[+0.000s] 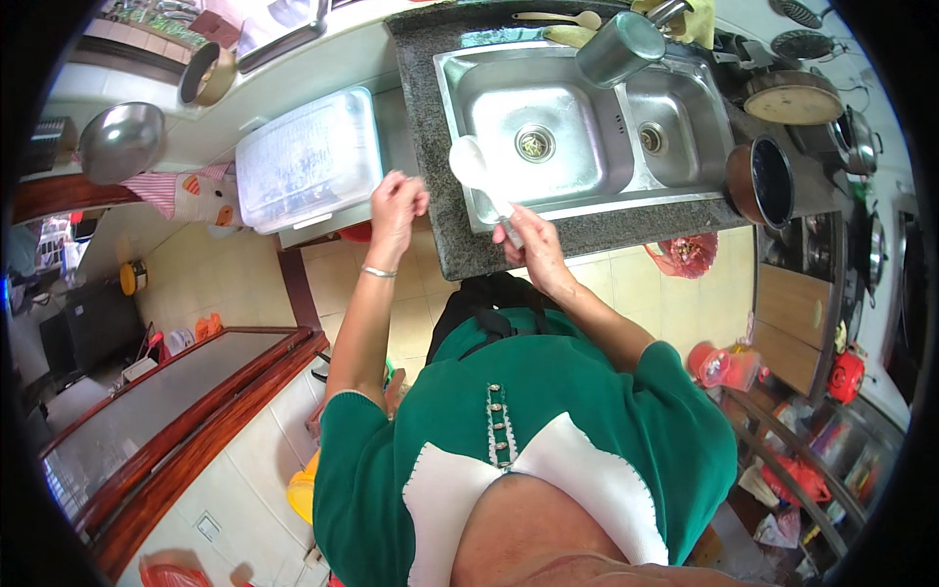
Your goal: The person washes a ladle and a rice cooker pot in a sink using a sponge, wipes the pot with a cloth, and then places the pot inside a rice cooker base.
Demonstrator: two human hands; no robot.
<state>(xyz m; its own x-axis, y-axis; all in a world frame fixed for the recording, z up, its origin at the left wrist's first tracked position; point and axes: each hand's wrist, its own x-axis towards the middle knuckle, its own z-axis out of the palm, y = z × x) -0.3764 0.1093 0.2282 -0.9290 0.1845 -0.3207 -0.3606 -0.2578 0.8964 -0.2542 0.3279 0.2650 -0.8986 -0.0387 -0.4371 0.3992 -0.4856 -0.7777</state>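
Note:
My right hand (531,237) is closed around the handle of a white spoon (469,163) with a broad, rounded bowl. The spoon points up and left, over the near-left rim of the steel double sink (587,207). My left hand (399,203) is curled into a loose fist with nothing showing in it. It is held left of the dark stone counter (437,223), beside a clear lidded plastic box (311,161), apart from the spoon. A metal pot (621,49) with a handle sits at the sink's far side, over the divider.
At the sink's right stands a dark round pot (759,182). Several pans, including a round one (794,96), crowd the far right. A wooden spoon (558,19) lies behind the sink. Below the counter is a red basin (685,254). A steel bowl (123,143) is at far left.

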